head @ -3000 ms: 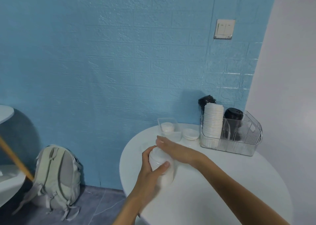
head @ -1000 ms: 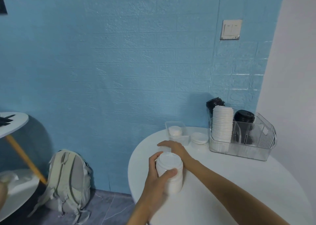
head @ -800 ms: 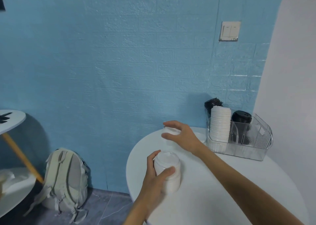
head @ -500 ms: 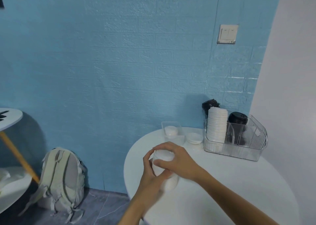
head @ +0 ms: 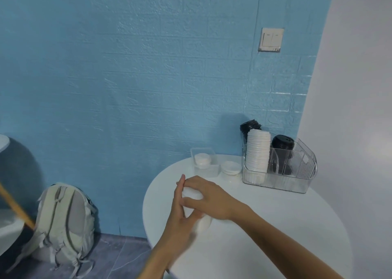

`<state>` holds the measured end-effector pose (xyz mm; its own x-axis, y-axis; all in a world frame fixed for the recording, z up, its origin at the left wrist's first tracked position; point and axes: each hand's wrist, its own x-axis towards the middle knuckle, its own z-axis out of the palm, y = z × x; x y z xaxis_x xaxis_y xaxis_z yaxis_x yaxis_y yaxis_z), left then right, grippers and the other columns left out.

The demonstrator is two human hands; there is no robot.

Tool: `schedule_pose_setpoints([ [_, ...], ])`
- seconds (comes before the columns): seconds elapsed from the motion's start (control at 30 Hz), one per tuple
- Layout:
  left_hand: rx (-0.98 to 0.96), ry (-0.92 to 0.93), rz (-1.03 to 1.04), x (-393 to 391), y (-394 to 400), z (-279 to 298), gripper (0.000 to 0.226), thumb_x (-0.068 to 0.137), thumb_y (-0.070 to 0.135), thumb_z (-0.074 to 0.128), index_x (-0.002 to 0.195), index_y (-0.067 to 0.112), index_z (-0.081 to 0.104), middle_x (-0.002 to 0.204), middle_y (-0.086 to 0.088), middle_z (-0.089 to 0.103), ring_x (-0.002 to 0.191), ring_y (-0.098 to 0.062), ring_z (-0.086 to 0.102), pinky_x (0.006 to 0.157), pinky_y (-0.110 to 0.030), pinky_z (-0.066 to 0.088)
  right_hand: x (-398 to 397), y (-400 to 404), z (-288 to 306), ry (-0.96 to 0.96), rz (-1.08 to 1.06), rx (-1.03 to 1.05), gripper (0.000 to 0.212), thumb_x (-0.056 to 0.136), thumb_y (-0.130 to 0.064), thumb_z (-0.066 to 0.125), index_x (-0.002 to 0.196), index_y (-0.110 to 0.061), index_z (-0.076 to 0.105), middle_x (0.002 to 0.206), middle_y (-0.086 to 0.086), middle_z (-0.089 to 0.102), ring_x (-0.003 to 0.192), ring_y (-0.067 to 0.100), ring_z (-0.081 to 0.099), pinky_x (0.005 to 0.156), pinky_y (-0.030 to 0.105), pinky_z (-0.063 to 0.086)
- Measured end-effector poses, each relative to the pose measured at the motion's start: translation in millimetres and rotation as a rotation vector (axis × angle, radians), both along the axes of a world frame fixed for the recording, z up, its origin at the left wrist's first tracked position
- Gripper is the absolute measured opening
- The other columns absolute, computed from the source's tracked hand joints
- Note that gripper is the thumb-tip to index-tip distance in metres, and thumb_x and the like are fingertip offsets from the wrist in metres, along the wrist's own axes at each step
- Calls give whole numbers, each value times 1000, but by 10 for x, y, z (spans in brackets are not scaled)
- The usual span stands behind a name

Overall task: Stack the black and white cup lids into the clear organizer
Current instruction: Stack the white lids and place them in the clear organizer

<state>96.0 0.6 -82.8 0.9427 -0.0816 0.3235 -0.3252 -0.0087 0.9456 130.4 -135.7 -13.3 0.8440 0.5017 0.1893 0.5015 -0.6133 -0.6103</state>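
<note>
Tabletop [head: 265,225] first — a round white one, carrying everything in play. Near its far right edge the clear organizer [head: 297,179] is standing, already holding a tall white lid stack [head: 258,153] in its left compartment and black lids [head: 282,143] beside and behind it, so part of the stacking is looking done. At the far edge, left of the organizer, a small clear tub [head: 204,162] is sitting with white lids inside, and a loose white lid [head: 231,168] is lying just beside it; those are still waiting to go in.

Near the left edge both hands are working on a short handheld stack of white lids [head: 191,193]. The left hand [head: 180,219] is gripping it from the side, fingers wrapped round — the right hand [head: 207,198] is curling over the top, fingertips pinching the uppermost lid. My judgement: this bundle is being squared up before it is carried across to the organizer, so the task is roughly midway.
</note>
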Motion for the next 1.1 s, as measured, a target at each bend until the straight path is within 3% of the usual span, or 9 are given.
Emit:
schedule_pose_setpoints([
  [0.1,-8,-9,-12,38,-1,-37,84,91,19,73,143,63,25,149,43,25,135,24,26,111,-14,30,-1,-3,27,54,12,-36,59,89,-52,60,144,-36,49,150,-23,45,137,-3,41,116,29,33],
  [0.23,-38,-8,-44,37,-3,-20,79,71,45,75,141,56,39,146,28,43,137,5,41,111,-28,37,-3,-35,5,102,-12,-19,71,85,-50,61,151,-32,39,161,-23,29,144,-4,30,120,29,27],
  [0.37,-50,-25,-33,49,3,-36,64,77,49,76,133,42,47,143,18,50,137,-10,46,112,-37,37,61,-101,34,283,28,120,85,92,-47,57,162,-34,9,159,-20,31,144,3,33,119,28,25],
  [0.47,-67,11,-24,53,10,-37,62,72,52,75,127,39,48,129,25,55,124,-8,54,100,-23,42,188,-251,-37,245,-80,267,78,91,-54,54,159,-34,22,155,-18,38,142,6,37,120,32,27],
  [0.53,-55,-7,-20,51,15,-31,68,70,53,72,129,32,45,124,29,54,121,-6,53,91,-11,41,329,-451,-123,73,-256,280,65,97,-42,59,155,-28,33,154,-9,42,142,12,40,120,36,29],
  [0.67,-30,-18,-28,95,25,-64,71,71,56,71,132,33,44,131,28,50,125,-3,50,94,-10,38,613,-870,-267,-149,-501,77,66,98,-26,64,156,-15,34,156,4,40,141,20,40,115,28,28],
  [0.87,-35,-18,-35,135,25,-88,70,69,57,72,132,40,44,131,29,50,124,-2,50,95,-11,38,962,-936,-394,-155,-523,-273,69,102,-30,53,160,-14,19,165,7,26,149,27,30,119,36,27],
  [1.1,-47,-13,-43,117,19,-73,75,68,56,72,134,39,42,128,37,50,122,4,50,91,-5,38,1304,-750,-503,-152,-524,-535,76,104,-47,40,161,-8,8,169,9,13,156,29,7,126,43,2],
])
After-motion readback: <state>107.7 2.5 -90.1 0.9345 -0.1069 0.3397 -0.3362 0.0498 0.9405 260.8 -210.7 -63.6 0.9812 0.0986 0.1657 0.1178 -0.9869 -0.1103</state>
